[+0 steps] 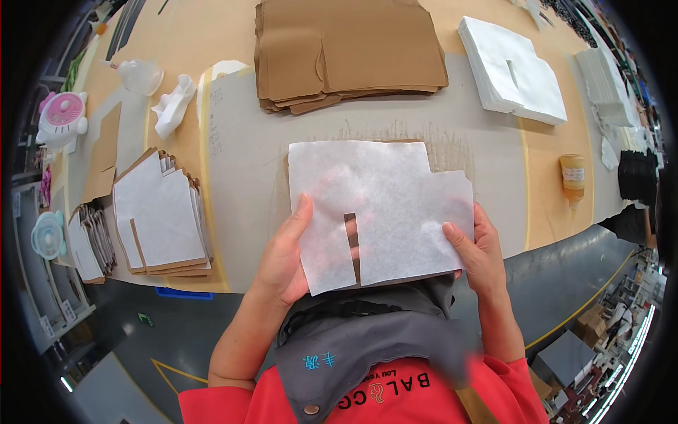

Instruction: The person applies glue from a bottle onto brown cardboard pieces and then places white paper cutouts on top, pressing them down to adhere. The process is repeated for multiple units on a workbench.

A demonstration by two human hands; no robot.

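Observation:
A thin white sheet (395,205) with a stepped upper right corner and a narrow slot is held up before me at the table's near edge. My left hand (286,251) grips its left side, thumb on top and fingers underneath. Those fingers show faintly through the sheet and in the slot. On the right side, my right hand (480,244) pinches the sheet between its thumb on top and fingers behind. Slivers of brown material peek out along the sheet's upper and left edges; whether it is held too, I cannot tell.
Brown sheets (353,42) are stacked at the far middle, white slotted sheets (512,71) at far right. White-and-brown pieces (159,219) lie piled at left. An amber bottle (573,177) stands at right; a clear squeeze bottle (140,76) and crumpled white cloth (173,106) lie far left.

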